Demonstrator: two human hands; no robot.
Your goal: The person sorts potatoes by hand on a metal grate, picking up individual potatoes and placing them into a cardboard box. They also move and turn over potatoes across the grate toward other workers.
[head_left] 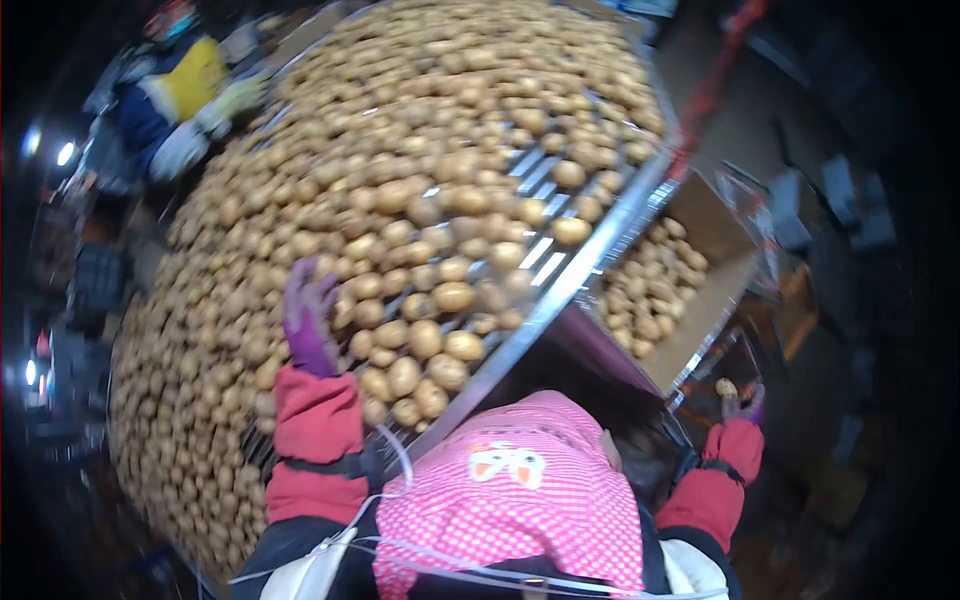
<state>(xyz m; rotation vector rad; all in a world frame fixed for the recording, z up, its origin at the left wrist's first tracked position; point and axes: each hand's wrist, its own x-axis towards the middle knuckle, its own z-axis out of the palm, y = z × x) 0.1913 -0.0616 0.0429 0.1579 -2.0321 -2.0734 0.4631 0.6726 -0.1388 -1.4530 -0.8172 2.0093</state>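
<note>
My left hand (312, 312), in a purple glove, rests among the potatoes (404, 376) spread over a metal roller table (545, 268). Its fingers are apart and I see nothing held in them. Out to the right, past a cardboard box, my right hand (743, 403) has a single potato (725, 387) at its fingertips. That hand is small and dim in view, and its fingers seem closed round the potato's side.
An open cardboard box (722, 245) with potatoes inside stands against the table's metal edge. Across the table at upper left is a co-worker (190, 90) in pale gloves. A red post (705, 85) rises by the far right corner. White cables (400, 455) run by my left arm.
</note>
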